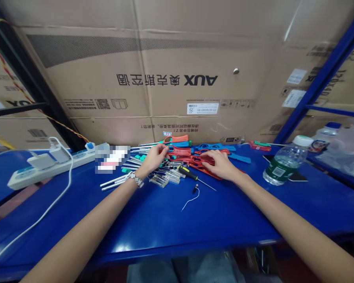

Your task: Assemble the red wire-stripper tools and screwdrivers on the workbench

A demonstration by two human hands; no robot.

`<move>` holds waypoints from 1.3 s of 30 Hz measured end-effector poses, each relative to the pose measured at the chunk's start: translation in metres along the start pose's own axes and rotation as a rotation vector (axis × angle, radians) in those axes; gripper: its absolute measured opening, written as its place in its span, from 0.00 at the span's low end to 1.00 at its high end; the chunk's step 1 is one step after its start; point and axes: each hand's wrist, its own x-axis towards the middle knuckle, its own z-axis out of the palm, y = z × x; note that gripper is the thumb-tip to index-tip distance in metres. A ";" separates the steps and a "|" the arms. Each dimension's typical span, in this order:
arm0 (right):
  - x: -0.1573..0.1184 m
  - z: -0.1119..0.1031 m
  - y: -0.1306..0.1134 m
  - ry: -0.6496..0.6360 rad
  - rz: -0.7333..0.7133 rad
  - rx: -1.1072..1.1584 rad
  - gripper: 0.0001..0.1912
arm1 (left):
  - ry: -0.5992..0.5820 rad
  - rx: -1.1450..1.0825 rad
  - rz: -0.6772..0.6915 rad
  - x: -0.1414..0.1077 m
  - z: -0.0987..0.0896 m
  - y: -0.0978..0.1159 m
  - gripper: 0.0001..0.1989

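My left hand [155,158], with a metal watch [137,179] on its wrist, pinches the end of a red plastic piece [181,151] that has a round opening. My right hand [221,164] curls its fingers and thumb around another red plastic piece [208,160] in the pile. Blue plastic pieces [238,157] of similar shape lie behind it. Under and beside my left hand are several clear-handled screwdrivers [174,175] and metal shafts [115,182]. A black and yellow screwdriver [188,173] lies between the hands, its tip pointing toward the front right.
A short white wire with a black end [194,190] lies on the blue table [153,228]. To the right stand a water bottle [286,161] and a flat dark object [297,177]. A power strip [32,173] with chargers lies left. Large cardboard boxes [165,51] rise behind.
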 end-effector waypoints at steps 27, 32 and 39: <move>-0.026 0.037 -0.124 -0.131 -0.483 0.365 0.14 | -0.368 0.462 0.409 -0.118 -0.053 0.021 0.13; -0.009 0.035 -0.119 0.011 -0.413 0.300 0.09 | -0.260 0.429 0.414 -0.108 -0.063 0.015 0.14; 0.032 0.042 -0.138 -0.110 -0.269 0.093 0.06 | -0.198 0.717 0.280 -0.060 -0.092 -0.015 0.07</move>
